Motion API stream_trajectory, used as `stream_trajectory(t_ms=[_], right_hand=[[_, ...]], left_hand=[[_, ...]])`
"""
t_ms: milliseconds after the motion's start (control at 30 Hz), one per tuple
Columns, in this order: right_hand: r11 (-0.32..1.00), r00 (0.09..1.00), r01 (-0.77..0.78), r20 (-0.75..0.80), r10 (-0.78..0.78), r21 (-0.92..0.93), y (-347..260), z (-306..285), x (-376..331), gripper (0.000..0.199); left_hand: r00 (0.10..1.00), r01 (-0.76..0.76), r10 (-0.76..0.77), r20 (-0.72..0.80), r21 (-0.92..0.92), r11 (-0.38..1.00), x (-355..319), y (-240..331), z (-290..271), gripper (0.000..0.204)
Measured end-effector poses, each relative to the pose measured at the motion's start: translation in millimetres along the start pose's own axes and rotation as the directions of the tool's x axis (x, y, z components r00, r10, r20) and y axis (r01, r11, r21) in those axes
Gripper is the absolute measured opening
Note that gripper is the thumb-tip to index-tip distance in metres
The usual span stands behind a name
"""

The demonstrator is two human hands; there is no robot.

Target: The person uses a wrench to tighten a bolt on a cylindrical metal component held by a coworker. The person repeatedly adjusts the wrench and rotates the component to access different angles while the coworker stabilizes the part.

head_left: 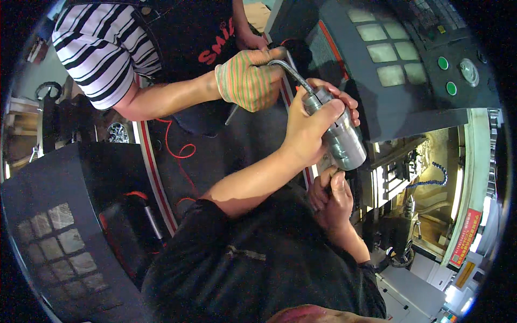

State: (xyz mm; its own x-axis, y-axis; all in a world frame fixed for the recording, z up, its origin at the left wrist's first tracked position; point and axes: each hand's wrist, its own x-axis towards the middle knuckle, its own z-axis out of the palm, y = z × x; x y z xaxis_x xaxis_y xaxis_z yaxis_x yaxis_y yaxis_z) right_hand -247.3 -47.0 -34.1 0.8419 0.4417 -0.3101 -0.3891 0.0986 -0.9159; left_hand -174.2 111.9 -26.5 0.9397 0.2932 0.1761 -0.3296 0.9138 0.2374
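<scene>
My left hand [315,121] is closed around a shiny metal cylinder [346,142], its thumb across the upper part. The cylinder tilts, its lower end toward the right. My right hand [334,199] sits just below that end, fingers curled and thumb pressed to the index finger; what it pinches, if anything, is hidden. From the far side a co-worker's striped-gloved hand [250,81] grips a bent metal rod [293,72], whose end reaches the cylinder's top. A thin rod tip [232,114] shows below the glove.
A dark machine with a windowed panel [385,46] and green buttons [451,88] stands at the far right, its lit work area [425,172] below. Another dark cabinet [54,237] is at the left. A red coiled hose [186,151] hangs between. The co-worker stands opposite.
</scene>
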Motion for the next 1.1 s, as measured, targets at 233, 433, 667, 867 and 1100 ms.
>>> stream_trajectory(t_ms=[233, 433, 667, 867, 1100], right_hand=[[0.960, 0.977, -0.205, 0.094, 0.190, 0.193, -25, 19, -14, 0.050], [0.887, 0.943, -0.327, 0.169, 0.285, 0.327, -38, 32, -13, 0.048], [0.976, 0.961, -0.187, 0.227, 0.158, 0.108, -55, 9, -13, 0.034], [0.904, 0.958, 0.246, 0.228, -0.172, -0.350, -53, -20, -17, 0.028], [-0.208, 0.562, 0.491, 0.490, -0.667, -0.846, -116, -43, 1, 0.026]], left_hand=[[1.000, 0.019, -0.019, 0.023, -0.014, 1.000, 2, 3, -4, 0.024], [0.995, 0.057, -0.052, 0.083, -0.070, 0.996, 7, 7, -15, 0.025], [0.996, 0.073, -0.062, 0.065, -0.198, 0.977, 9, 33, 9, 0.016], [0.989, 0.139, -0.147, -0.028, -0.207, 0.968, 14, 46, 26, 0.022], [0.957, 0.265, -0.289, -0.030, -0.311, 0.913, 18, 66, 43, 0.035]])
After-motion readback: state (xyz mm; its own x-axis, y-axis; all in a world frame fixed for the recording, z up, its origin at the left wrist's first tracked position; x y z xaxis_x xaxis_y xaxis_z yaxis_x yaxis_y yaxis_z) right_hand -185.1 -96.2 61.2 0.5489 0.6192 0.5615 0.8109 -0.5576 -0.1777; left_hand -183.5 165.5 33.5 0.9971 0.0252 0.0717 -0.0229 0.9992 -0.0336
